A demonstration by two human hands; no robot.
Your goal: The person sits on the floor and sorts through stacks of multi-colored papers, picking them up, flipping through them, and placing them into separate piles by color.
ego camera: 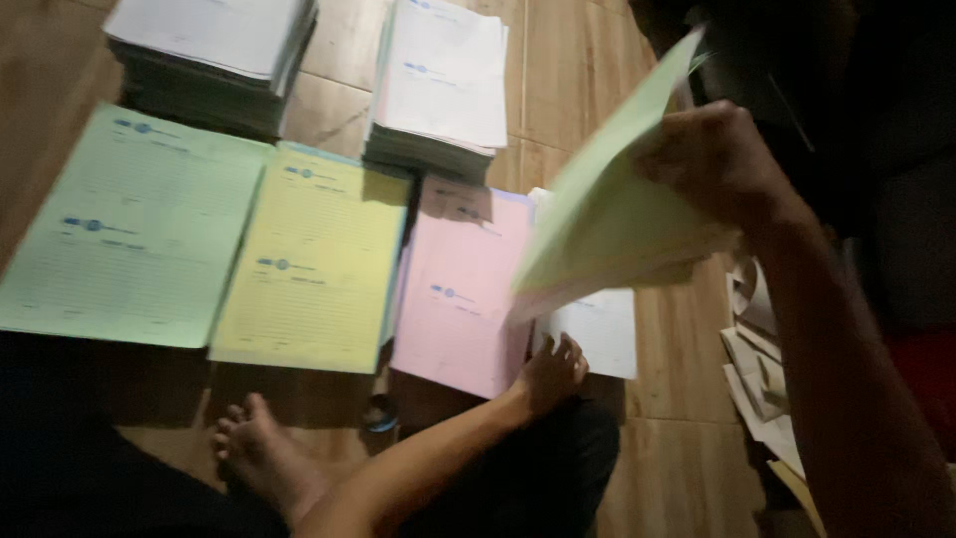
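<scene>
right hand (712,159) | grips green sheaf (607,219) (fingers (687,149) over top edge)

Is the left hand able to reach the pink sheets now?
Probably yes. The left hand rests at the near edge of the pink sheets, with nothing between them; the right hand holds its papers higher up.

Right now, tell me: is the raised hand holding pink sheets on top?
No, the right hand holds up a sheaf of sheets whose top sheet is green; the pink stack lies on the floor.
</scene>
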